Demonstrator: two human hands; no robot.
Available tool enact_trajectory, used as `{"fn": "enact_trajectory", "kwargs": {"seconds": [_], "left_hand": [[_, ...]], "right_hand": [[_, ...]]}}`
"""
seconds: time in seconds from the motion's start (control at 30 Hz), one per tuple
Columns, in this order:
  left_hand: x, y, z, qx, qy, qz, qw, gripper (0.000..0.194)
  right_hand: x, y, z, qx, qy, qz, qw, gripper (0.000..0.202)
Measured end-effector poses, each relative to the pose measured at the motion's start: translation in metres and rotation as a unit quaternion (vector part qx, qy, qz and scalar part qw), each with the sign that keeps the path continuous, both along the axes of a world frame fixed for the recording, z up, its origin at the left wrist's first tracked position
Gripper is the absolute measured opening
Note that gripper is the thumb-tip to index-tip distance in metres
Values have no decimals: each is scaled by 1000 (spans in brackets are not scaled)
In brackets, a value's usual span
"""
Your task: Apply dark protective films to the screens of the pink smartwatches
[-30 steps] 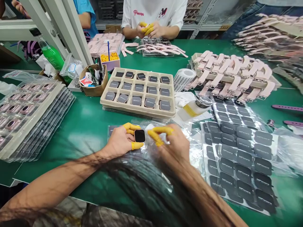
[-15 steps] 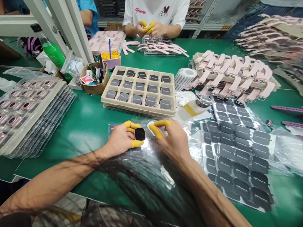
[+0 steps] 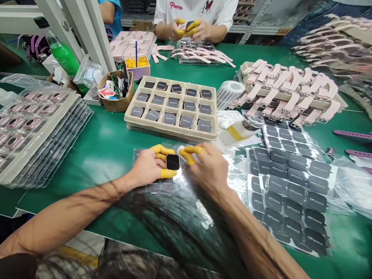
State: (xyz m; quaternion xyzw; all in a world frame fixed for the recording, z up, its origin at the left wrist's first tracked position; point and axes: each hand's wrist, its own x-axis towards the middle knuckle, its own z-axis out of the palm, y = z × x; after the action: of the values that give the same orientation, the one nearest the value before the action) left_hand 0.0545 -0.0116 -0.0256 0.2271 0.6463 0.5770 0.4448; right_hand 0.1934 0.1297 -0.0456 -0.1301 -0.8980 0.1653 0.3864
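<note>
My left hand [image 3: 147, 167], with yellow finger cots, grips a square smartwatch body [image 3: 173, 162] by its edges, dark screen facing up. Close to its right edge, my right hand [image 3: 211, 167], also in yellow cots, pinches a small white wipe [image 3: 180, 149]; whether it touches the watch I cannot tell. Under both hands lies a clear plastic sheet with dark printed labels [image 3: 153, 186]. Just beyond them stands a beige compartment tray [image 3: 171, 131] with dark-covered watch bodies in its cells.
Sheets of dark stickers [image 3: 295, 193] lie at right, near a metal-capped bottle [image 3: 236, 131] and a white label roll [image 3: 231, 93]. Pink straps [image 3: 287, 89] are heaped behind. Stacked watch trays [image 3: 43, 135] stand at left, a cardboard box [image 3: 116, 101] farther back. Opposite, a co-worker [image 3: 193, 15] handles a dark piece.
My right hand with the wipe has moved left, closer to the watch. My left hand keeps its hold. Across the table, a dark piece now shows in the co-worker's hands.
</note>
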Motion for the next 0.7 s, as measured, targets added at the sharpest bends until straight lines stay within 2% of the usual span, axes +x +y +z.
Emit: {"fn": "enact_trajectory", "kwargs": {"seconds": [0.03, 0.17, 0.3, 0.43, 0.53, 0.63, 0.7], "left_hand": [[0, 0, -1, -2, 7, 3, 1000, 60], [0, -1, -2, 8, -4, -16, 1000, 60], [-1, -2, -1, 14, -11, -9, 1000, 63], [-2, -1, -1, 20, -15, -11, 1000, 64], [-2, -1, -2, 24, -11, -3, 1000, 63], [-2, -2, -2, 20, -11, -13, 1000, 61], [-1, -3, 0, 26, -14, -29, 999, 61]], "right_hand": [[0, -1, 0, -8, 4, -8, 1000, 13], [1, -4, 0, -5, 23, 53, 998, 9], [-1, 0, -1, 21, 54, -27, 998, 9], [-1, 2, -2, 35, 39, 27, 998, 8], [1, -1, -4, 32, 43, -20, 998, 11], [1, 0, -9, 16, 46, 11, 999, 9], [0, 7, -12, -3, -2, 12, 1000, 13]]}}
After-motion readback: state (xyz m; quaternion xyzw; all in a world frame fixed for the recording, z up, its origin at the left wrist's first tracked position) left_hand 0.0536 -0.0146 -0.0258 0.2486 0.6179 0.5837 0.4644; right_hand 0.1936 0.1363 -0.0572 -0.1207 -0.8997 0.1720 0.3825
